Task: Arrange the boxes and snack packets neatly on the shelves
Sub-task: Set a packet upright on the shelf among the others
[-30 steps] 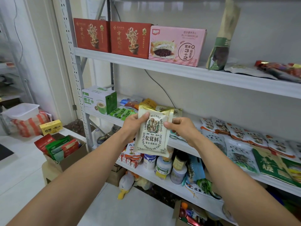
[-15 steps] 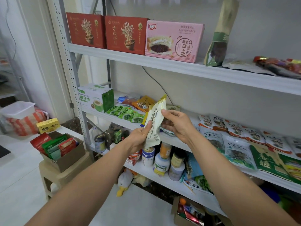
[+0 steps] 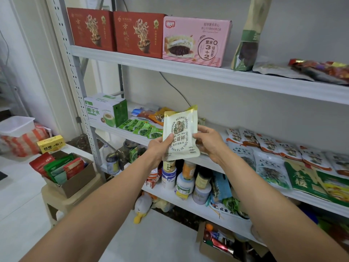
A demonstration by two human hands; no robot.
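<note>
The top shelf [image 3: 188, 71] looks largely settled, with red noodle boxes [image 3: 117, 31] and a pink cake box [image 3: 196, 41] standing edge to edge. Much seems left, though: a cream mushroom seasoning packet [image 3: 180, 133] is held upright in front of the middle shelf [image 3: 107, 127], the left hand [image 3: 157, 146] pinching its left edge with the thumb on its face and the right hand [image 3: 208, 141] curling its fingers round the right edge. A cardboard box [image 3: 75, 183] on a stool [image 3: 56, 197] holds red and green packets on end, and a floor carton [image 3: 207, 250] holds mixed wrappers, all probably awaiting shelving.
</note>
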